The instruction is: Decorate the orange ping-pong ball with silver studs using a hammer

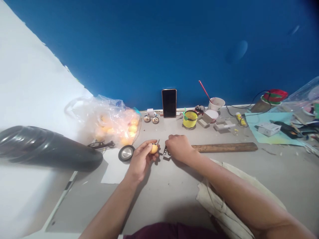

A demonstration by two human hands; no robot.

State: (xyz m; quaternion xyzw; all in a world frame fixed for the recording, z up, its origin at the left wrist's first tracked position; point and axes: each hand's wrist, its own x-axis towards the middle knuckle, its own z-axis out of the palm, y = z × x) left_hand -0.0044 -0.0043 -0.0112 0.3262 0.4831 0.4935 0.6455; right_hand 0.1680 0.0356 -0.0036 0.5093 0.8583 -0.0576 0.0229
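Left hand [141,161] grasps an orange ball [154,149] above mid-counter [159,196]. Just right of the ball, a small metallic item [166,153] lies nearer the right hand [178,146], which curls over it; grip unclear. Wooden handle [226,147] runs rightward beyond the right wrist, long axis roughly parallel to the counter's far edge.
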